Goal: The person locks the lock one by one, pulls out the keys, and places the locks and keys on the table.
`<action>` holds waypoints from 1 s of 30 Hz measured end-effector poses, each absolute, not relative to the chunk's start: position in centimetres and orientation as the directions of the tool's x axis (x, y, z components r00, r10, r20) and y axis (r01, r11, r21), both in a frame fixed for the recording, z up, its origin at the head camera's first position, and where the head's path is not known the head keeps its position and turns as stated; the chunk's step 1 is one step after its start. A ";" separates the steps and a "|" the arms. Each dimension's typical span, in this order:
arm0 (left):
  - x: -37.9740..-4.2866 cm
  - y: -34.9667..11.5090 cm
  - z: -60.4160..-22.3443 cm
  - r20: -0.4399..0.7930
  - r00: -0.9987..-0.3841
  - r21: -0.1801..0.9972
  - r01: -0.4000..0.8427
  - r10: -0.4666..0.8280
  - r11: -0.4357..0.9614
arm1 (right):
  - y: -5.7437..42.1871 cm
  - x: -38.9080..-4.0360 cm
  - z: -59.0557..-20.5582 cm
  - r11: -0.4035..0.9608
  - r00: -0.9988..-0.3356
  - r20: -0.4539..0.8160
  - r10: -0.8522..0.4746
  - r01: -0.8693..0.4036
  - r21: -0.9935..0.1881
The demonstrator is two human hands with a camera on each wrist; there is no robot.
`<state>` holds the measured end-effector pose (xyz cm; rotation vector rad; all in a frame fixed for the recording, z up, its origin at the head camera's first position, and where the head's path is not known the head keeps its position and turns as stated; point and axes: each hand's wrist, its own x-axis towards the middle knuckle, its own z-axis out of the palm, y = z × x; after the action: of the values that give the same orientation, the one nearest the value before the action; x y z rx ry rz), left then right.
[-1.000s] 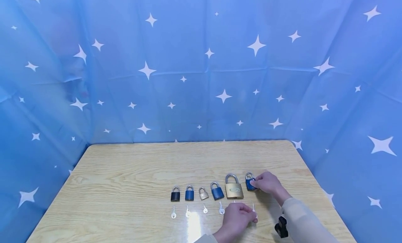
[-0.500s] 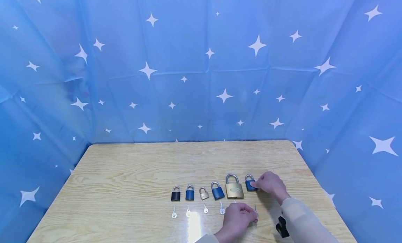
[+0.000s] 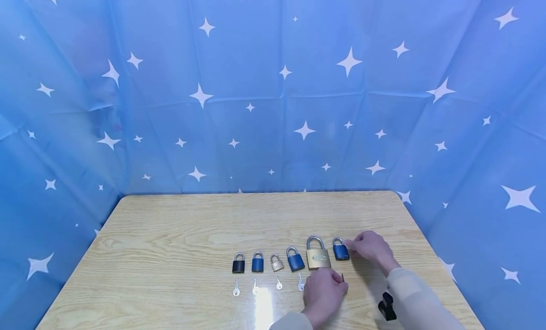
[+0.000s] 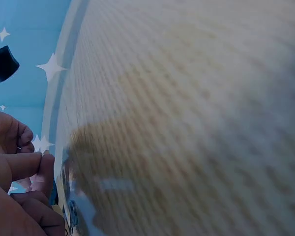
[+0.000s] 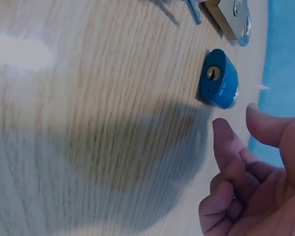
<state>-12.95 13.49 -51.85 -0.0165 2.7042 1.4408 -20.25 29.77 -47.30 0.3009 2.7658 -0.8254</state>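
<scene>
At the right end of a row of padlocks lies a blue padlock (image 3: 341, 252), its keyhole facing the near side in the right wrist view. Just right of it is my right hand (image 3: 370, 247), its thumb and forefinger spread apart and holding nothing. My left hand (image 3: 324, 292) is below the large brass padlock (image 3: 318, 259), with thumb and forefinger pinching a small key (image 3: 342, 277). Only the key's tip shows past the fingers in the head view; its blade (image 5: 192, 12) shows at the top of the right wrist view.
Further left stand another blue padlock (image 3: 295, 262), a small brass one, a blue one (image 3: 258, 264) and a black padlock (image 3: 238, 266). Several keys lie below them, including a leftmost key (image 3: 236, 289). A starry blue curtain (image 3: 256, 131) surrounds the wooden table (image 3: 149, 263).
My right hand has let go of the rightmost blue padlock and drawn slightly right. My left hand has moved a little up the table with the key, covering the key below the large brass padlock.
</scene>
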 end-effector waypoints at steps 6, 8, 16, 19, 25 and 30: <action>-13.1 13.8 -51.8 -0.073 -0.996 0.798 -0.032 0.045 0.602 | 30.2 -20.2 -47.6 0.822 -0.953 -0.283 0.111 0.248 -0.513; -13.1 13.8 -51.8 -0.076 -0.996 0.788 -0.029 0.050 0.615 | 30.3 -20.2 -47.7 0.822 -0.952 -0.287 0.108 0.248 -0.513; -13.2 13.9 -51.6 -0.069 -0.995 0.770 -0.007 0.073 0.638 | 30.4 -20.2 -47.9 0.822 -0.953 -0.283 0.108 0.245 -0.513; -13.2 13.9 -51.5 -0.060 -0.995 0.758 0.003 0.075 0.652 | 30.5 -20.2 -47.8 0.820 -0.952 -0.288 0.109 0.250 -0.515; -12.9 13.8 -51.3 -0.029 -0.996 0.742 0.036 0.086 0.670 | 30.7 -20.1 -47.7 0.808 -0.944 -0.308 0.122 0.275 -0.521; -12.9 13.2 -50.8 -0.021 -0.992 0.764 0.064 0.124 0.642 | 31.0 -20.0 -47.8 0.799 -0.948 -0.295 0.119 0.267 -0.538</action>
<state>-12.87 13.22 -50.80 0.1601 2.7817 1.2889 -19.98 30.97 -47.79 0.2993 2.7413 -0.8736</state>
